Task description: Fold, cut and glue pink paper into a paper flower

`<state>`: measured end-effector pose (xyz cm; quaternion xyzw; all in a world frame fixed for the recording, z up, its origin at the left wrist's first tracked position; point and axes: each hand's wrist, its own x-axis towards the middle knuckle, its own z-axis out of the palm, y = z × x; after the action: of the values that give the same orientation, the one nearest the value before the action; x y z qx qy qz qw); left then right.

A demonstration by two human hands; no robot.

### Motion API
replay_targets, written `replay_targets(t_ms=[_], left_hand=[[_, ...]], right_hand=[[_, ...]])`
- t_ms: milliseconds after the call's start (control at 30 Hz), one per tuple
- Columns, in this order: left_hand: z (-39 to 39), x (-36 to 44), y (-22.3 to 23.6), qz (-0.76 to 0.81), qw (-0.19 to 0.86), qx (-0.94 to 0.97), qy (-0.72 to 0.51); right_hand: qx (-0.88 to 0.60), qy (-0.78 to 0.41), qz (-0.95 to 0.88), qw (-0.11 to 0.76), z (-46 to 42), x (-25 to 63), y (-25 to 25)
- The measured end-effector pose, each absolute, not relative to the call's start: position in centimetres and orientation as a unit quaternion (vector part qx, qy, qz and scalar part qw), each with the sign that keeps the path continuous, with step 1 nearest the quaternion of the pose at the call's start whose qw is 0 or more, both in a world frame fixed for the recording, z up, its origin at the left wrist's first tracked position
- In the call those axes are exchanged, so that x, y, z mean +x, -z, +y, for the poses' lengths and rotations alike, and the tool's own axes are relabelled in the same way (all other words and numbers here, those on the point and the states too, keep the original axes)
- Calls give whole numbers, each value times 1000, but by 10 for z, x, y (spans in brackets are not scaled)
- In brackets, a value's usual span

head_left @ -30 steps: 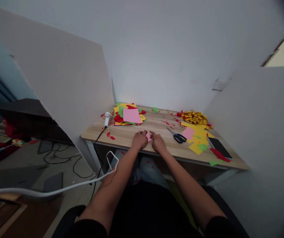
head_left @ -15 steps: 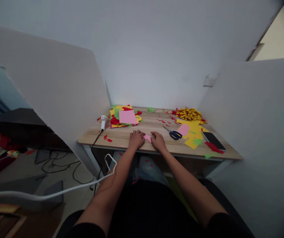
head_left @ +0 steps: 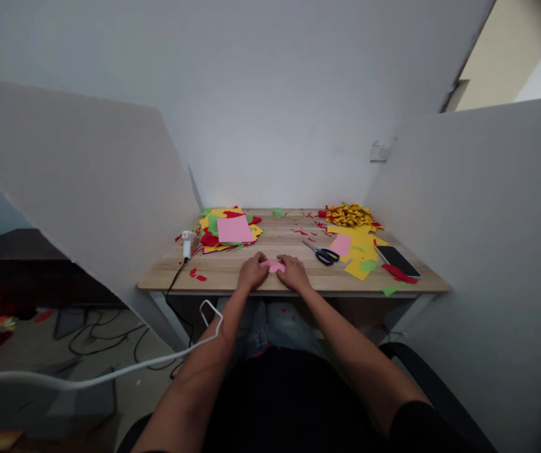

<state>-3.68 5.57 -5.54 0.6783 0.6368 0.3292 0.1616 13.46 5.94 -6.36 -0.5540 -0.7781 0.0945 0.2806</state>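
A small pink paper piece lies near the front edge of the wooden table. My left hand and my right hand rest on the table on either side of it, fingers curled and pressed onto its ends. Most of the paper is hidden under my fingers.
A pile of coloured paper with a pink sheet on top lies at back left, beside a white glue gun. Scissors, yellow sheets, a phone and a heap of yellow folded pieces lie right. White panels flank the table.
The view has swung, so the table now looks smaller and more centred. My hands stay on the pink paper, a little closer together.
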Motion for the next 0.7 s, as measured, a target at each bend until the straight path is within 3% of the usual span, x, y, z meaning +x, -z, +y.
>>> replay_targets(t_ms=[267,700], left_hand=[[74,-50,66,575,311,566,-502],[87,-13,80,502,428,544,-519]], right_hand=[[-502,-137,-796,309,62,135,67],[-458,-216,-740,442,76,137,76]])
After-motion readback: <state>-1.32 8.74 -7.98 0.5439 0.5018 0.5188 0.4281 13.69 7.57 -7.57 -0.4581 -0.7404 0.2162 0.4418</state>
